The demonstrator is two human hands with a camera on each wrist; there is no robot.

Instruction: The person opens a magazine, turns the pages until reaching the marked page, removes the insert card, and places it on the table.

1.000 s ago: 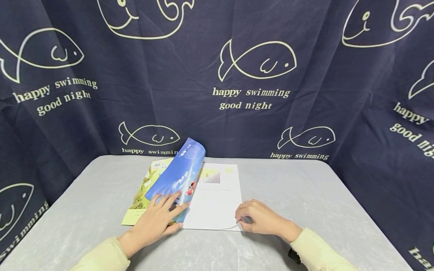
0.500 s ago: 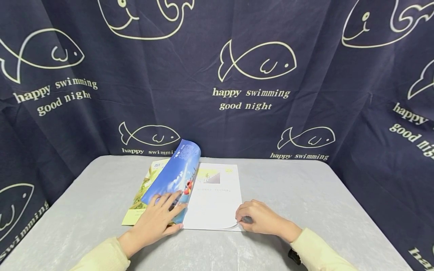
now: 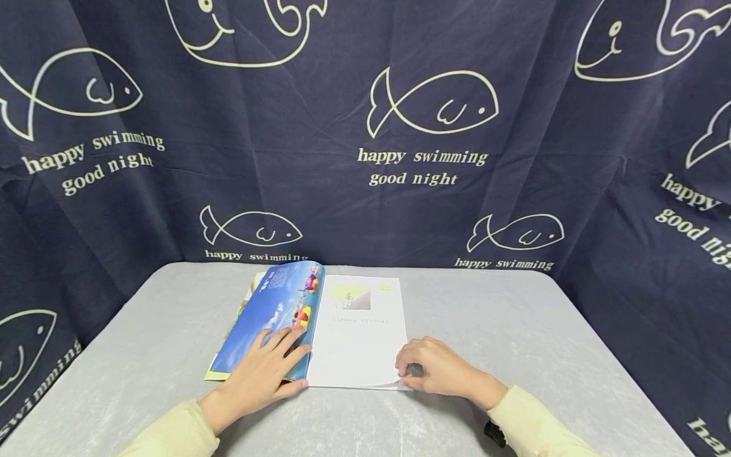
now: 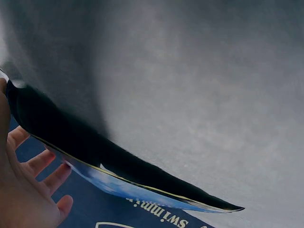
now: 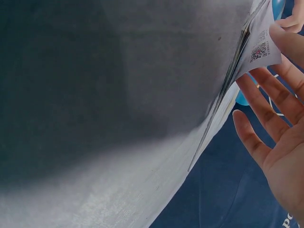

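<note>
An open book lies on the table, its blue printed page [image 3: 268, 311] on the left and a mostly white page [image 3: 356, 352] on the right. My left hand [image 3: 259, 368] rests on the lower part of the blue page with fingers spread, thumb near the book's bottom edge by the fold. At the bottom right corner, my right hand [image 3: 431, 368] pinches a lifted page between thumb and fingers. The right wrist view shows that page corner [image 5: 261, 52] with a QR code. In the left wrist view, the fingers [image 4: 57, 178] lie against the blue side.
A grey cloth-covered table [image 3: 485, 317] extends around the book. Behind it hangs a dark blue curtain [image 3: 320, 178] with fish drawings and white lettering. A black band [image 3: 494, 434] sits at the right sleeve.
The blue page, raised and curled before, has swung left and down, covering most of the green-yellow cover beneath. Both hands stay nearly in place.
</note>
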